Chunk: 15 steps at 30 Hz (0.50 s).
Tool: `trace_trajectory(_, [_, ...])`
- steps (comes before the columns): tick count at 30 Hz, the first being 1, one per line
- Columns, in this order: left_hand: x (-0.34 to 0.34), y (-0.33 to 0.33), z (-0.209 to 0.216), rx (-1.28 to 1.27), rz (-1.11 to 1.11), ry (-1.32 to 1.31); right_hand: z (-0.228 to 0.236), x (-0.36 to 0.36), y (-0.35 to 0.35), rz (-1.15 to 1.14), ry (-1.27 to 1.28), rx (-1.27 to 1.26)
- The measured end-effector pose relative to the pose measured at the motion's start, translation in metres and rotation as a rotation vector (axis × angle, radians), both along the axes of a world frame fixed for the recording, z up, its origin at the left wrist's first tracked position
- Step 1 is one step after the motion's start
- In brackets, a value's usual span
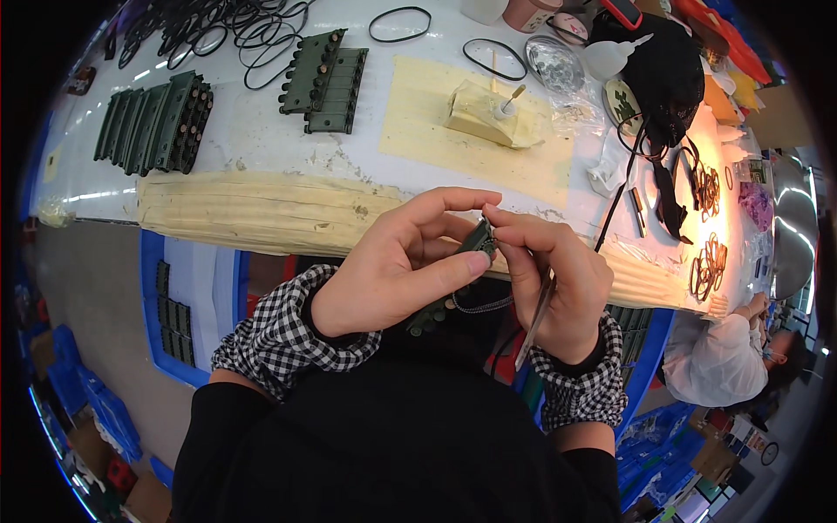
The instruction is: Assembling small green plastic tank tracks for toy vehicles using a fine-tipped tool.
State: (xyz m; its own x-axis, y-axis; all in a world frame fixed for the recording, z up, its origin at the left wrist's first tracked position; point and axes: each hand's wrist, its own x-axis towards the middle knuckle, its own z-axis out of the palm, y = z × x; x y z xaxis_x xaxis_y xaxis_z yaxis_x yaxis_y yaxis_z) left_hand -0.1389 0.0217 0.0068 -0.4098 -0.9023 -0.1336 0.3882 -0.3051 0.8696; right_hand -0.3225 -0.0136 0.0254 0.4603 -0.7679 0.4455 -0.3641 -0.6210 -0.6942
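A dark green molded strip (pixel 427 319) with small round knobs along it is held over the table's near edge. My left hand (pixel 392 266) grips it, with thumb and fingers closed near its upper end. The fingertips of my right hand (pixel 562 279) pinch at that same end, touching it; exactly what they pinch is hidden. A slim, flat metal tool (pixel 532 327), perhaps tweezers, lies in my right hand and points down toward me. A thin dark loop (pixel 484 308) hangs below the fingers.
Similar green strips stand in a row (pixel 153 126) at left and in a smaller group (pixel 323 83). A tape-wrapped block (pixel 488 113) holds a small stick. Black rubber bands (pixel 399 24) lie at the back. Blue trays (pixel 179 366) flank me; a person (pixel 719 362) sits at right.
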Motion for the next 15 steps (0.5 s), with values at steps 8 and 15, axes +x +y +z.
trace_trajectory(8, [-0.0003, -0.0001, 0.0030, 0.038, -0.003, 0.031, -0.0002, 0.0003, -0.0011, 0.013, 0.047, -0.111])
trace_trajectory(15, [-0.0007, -0.0015, 0.0036, 0.039, 0.011, 0.010, 0.0006, 0.0001, -0.0010, 0.021, 0.062, -0.094])
